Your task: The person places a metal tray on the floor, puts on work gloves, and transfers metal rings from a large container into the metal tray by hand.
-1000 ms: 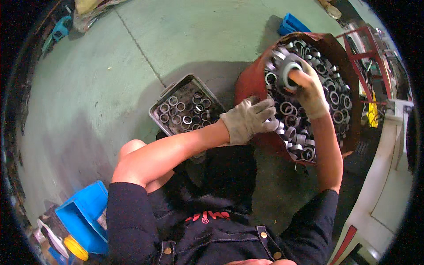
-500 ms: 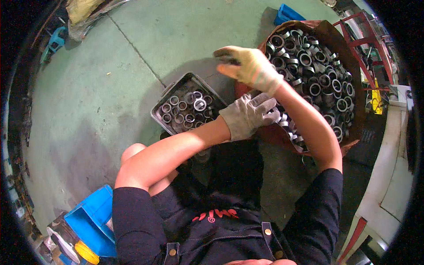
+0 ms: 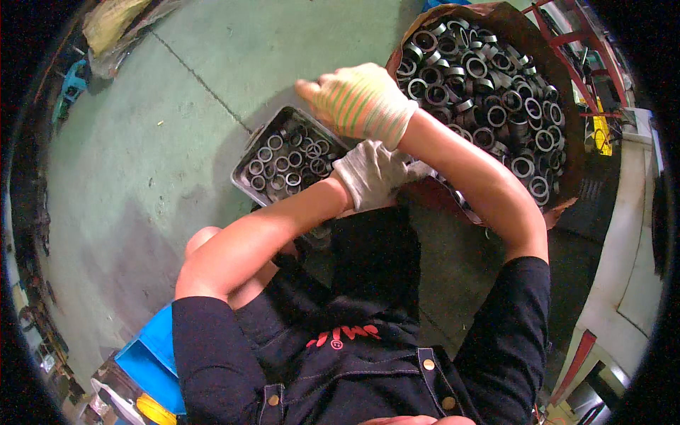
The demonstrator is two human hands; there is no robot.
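Note:
My left hand (image 3: 372, 176), in a grey work glove, reaches across between the tray and the big bin. Its fingers point toward the bin and pass partly under my right wrist, so their grip is hidden. Above it, over the tray's far right corner, is my right hand (image 3: 365, 103) in a pale glove with yellow-green stripes. Its back faces up, one fingertip shows at the left, and the other fingers are hidden. Several metal rings (image 3: 282, 163) lie in the dark rectangular tray (image 3: 244, 183). The large brown bin (image 3: 489, 10) at the right is heaped with similar rings (image 3: 496, 115).
Blue plastic bins (image 3: 152, 345) stand at the lower left beside a yellow round object (image 3: 154, 409). A red metal frame (image 3: 559, 39) and a pale machine (image 3: 630, 241) line the right. Plastic sheeting (image 3: 117, 35) lies at the far left on the green floor (image 3: 142, 177).
The whole view has shifted slightly. My right hand has moved left toward the tray, and its fingers, spread before, are now turned under. My left hand has moved a little left.

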